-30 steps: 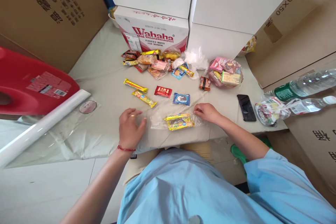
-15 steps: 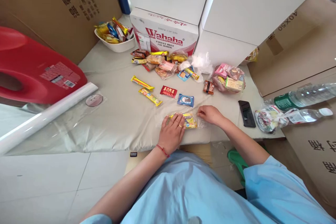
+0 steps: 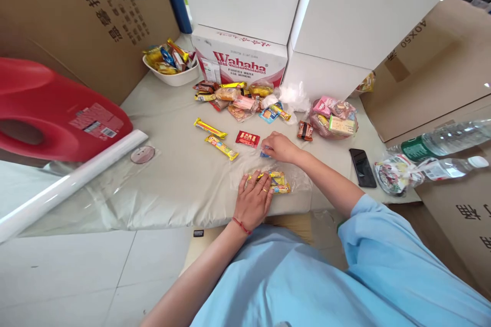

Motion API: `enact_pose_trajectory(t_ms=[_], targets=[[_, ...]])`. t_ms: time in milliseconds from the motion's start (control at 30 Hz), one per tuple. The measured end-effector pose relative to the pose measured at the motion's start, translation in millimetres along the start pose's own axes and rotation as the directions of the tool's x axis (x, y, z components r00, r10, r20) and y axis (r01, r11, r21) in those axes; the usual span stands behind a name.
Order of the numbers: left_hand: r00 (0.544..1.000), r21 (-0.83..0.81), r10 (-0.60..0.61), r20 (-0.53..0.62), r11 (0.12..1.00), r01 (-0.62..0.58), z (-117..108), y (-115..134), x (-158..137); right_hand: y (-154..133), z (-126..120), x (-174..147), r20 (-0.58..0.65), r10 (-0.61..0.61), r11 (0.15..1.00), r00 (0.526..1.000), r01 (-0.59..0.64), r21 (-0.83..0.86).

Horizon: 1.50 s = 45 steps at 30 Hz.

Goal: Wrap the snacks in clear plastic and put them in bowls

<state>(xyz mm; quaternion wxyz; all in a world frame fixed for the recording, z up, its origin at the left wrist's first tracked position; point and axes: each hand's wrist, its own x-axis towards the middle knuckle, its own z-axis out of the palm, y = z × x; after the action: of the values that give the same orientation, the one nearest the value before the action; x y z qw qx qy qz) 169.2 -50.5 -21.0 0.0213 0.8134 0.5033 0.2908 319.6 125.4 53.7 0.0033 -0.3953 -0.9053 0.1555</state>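
My left hand (image 3: 253, 198) lies flat, palm down, on yellow snack packets (image 3: 281, 181) that rest inside a clear plastic bag (image 3: 301, 178). Beyond it, my right hand (image 3: 283, 147) has its fingers bent over a blue snack packet (image 3: 264, 154). Most of that packet is hidden beneath the hand, and a small blue part shows at the fingertips. Left of these fingers is a red snack packet (image 3: 247, 139). Two slim yellow snack bars, an upper one (image 3: 210, 128) and a lower one (image 3: 221, 147), lie farther left.
Behind stands a Wahaha carton (image 3: 240, 64), with piled snacks (image 3: 238, 98) before it. A white basket (image 3: 178, 79) holds more packets. A phone (image 3: 362, 168) and plastic bottles (image 3: 447, 140) are on the right; a red jug (image 3: 57, 112) and white roll (image 3: 76, 181) on the left.
My right hand has moved from the bag's right side, forward and left, onto the blue packet. My left hand stays on the bagged yellow packets. The view has shifted slightly.
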Motion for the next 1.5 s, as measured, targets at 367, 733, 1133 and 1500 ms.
enact_pose_trajectory(t_ms=[367,733,1133,1500], targets=[[0.994,-0.144,-0.09,-0.056,0.986,0.081,-6.9,-10.2,-9.0,-48.7,40.6,-110.5,0.107,-0.177,0.982,0.978,0.182,-0.044],[0.722,-0.187,-0.691,-0.002,0.71,0.679,-32.7,-49.7,-4.8,-63.8,56.0,-114.2,0.135,-0.008,0.999,0.991,0.012,-0.033],[0.904,-0.45,-0.419,0.088,0.792,0.412,-41.6,6.6,14.9,-61.2,54.3,-113.8,-0.041,-0.098,0.973,0.994,0.104,0.206],[0.976,-0.006,-0.029,0.214,0.999,0.031,-3.3,11.2,-3.4,-22.7,64.7,-148.9,-0.408,0.561,0.826,0.721,-0.453,0.335]])
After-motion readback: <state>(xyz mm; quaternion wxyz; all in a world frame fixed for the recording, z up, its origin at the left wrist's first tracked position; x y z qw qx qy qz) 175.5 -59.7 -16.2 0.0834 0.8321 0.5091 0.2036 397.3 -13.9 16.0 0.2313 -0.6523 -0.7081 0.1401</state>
